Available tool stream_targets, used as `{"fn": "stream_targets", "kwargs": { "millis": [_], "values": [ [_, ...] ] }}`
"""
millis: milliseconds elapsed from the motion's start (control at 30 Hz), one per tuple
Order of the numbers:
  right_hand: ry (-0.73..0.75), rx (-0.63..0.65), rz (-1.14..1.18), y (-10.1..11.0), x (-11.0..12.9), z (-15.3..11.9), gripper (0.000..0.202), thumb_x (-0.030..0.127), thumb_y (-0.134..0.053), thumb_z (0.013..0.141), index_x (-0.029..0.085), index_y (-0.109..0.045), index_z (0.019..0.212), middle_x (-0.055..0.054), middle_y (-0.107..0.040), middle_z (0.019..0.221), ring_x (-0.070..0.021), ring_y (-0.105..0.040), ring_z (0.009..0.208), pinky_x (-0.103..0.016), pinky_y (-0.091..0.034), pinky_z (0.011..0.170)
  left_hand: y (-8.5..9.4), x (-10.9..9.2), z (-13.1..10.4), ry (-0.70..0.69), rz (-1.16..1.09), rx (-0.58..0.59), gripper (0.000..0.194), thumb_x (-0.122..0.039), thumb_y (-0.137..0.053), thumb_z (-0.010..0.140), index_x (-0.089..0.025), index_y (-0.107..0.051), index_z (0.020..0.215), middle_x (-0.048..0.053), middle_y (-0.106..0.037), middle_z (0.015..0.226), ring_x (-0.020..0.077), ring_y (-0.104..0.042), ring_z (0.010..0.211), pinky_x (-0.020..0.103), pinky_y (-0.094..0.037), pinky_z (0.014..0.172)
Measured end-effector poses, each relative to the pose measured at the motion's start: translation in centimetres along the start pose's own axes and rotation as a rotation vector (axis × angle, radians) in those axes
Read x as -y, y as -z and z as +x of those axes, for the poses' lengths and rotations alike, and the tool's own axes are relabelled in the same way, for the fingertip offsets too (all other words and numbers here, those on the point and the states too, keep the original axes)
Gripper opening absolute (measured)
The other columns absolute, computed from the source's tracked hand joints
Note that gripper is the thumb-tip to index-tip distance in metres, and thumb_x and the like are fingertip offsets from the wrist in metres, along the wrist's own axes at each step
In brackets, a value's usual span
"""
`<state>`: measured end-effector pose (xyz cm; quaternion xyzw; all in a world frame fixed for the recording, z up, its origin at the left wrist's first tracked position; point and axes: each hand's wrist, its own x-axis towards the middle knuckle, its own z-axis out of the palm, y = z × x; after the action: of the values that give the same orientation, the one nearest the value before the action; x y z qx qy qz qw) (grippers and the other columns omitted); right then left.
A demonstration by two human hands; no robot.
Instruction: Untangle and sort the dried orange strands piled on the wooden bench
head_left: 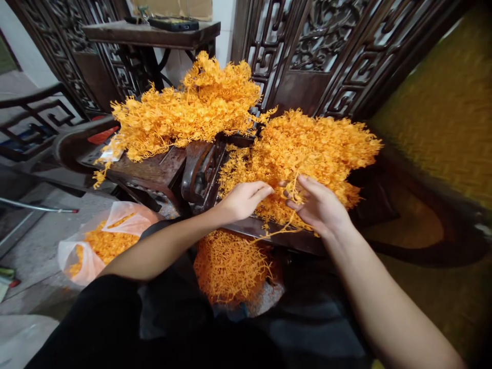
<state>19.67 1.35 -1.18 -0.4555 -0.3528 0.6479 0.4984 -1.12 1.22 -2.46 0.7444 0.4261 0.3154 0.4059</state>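
A large pile of orange, branching artificial sprigs [315,138] covers the dark wooden seat in front of me. My right hand [317,205] is closed at the pile's near side, thumb and fingers on a thin orange sprig [294,192]. An orange stem [277,233] trails down and left from below that hand. My left hand [248,199] is just to the left, its thumb and forefinger pressed together; whatever they pinch is hidden. Below, between my legs, lies a heap of orange stems [232,266].
Another orange pile [188,107] rests on a dark wooden side table [154,166] at the left. A plastic bag [86,261] with orange pieces stands on the floor. Behind are carved wooden panels [323,41] and a small table [154,35] bearing a dark device [175,24].
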Motion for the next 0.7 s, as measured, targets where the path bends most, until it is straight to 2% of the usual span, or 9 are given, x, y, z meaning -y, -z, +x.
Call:
{"fn": "stream_targets", "kwargs": {
  "millis": [100,267,367,433,567,700],
  "values": [
    [0.051,-0.011,-0.004,-0.6,-0.3,-0.3,0.045,0.036,-0.098,0.061,0.026,-0.067,0.091,0.003,-0.065,0.083,-0.0115,-0.058,0.069,-0.022,-0.046,0.051,-0.2,-0.7,0.2,0.042,-0.057,-0.003,0.04,-0.053,-0.056,0.098,-0.019,-0.077,0.102,0.006,-0.077,0.102,0.0183,-0.066,0.091,0.033,-0.05,0.085],
    [0.089,0.03,-0.008,-1.3,-0.8,-0.7,0.052,0.032,-0.101,0.055,0.026,-0.069,0.094,0.003,-0.064,0.074,-0.0121,-0.056,0.063,-0.023,-0.043,0.049,-0.6,-1.2,0.6,0.062,-0.008,-0.031,0.046,-0.061,-0.065,0.091,-0.018,-0.076,0.101,0.005,-0.075,0.092,0.0173,-0.062,0.078,0.033,-0.048,0.074],
    [0.087,0.021,0.007,-1.4,-1.0,-0.8,0.057,0.032,-0.103,0.049,0.025,-0.07,0.095,0.004,-0.063,0.073,-0.0108,-0.054,0.06,-0.022,-0.043,0.047,-0.6,-1.1,0.8,-0.006,-0.047,-0.006,0.041,-0.055,-0.058,0.097,-0.018,-0.076,0.097,0.005,-0.075,0.092,0.0163,-0.064,0.082,0.031,-0.049,0.079],
    [0.1,-0.005,0.038,-1.5,-0.9,-0.9,0.056,0.03,-0.104,0.049,0.025,-0.07,0.093,0.005,-0.06,0.071,-0.0084,-0.049,0.057,-0.019,-0.039,0.044,-0.6,-1.1,0.8,-0.044,-0.097,-0.006,0.037,-0.049,-0.055,0.099,-0.018,-0.075,0.092,0.004,-0.075,0.09,0.0154,-0.065,0.085,0.031,-0.049,0.084],
    [0.105,0.021,0.041,-1.7,-0.6,-1.3,0.046,0.031,-0.102,0.055,0.022,-0.066,0.083,0.004,-0.059,0.072,-0.0068,-0.045,0.056,-0.017,-0.031,0.041,-0.6,-1.4,0.8,-0.019,-0.217,-0.014,0.029,-0.044,-0.067,0.092,-0.015,-0.07,0.089,0.005,-0.073,0.092,0.015,-0.064,0.084,0.032,-0.049,0.084],
    [0.085,0.085,-0.002,-1.7,-0.5,-1.7,0.051,0.04,-0.101,0.057,0.024,-0.069,0.093,0.003,-0.059,0.074,-0.0063,-0.042,0.053,-0.018,-0.027,0.04,-0.7,-1.3,0.8,-0.008,-0.354,0.007,0.026,-0.04,-0.073,0.086,-0.015,-0.065,0.087,0.005,-0.071,0.091,0.0152,-0.062,0.084,0.033,-0.05,0.085]
  ]
}}
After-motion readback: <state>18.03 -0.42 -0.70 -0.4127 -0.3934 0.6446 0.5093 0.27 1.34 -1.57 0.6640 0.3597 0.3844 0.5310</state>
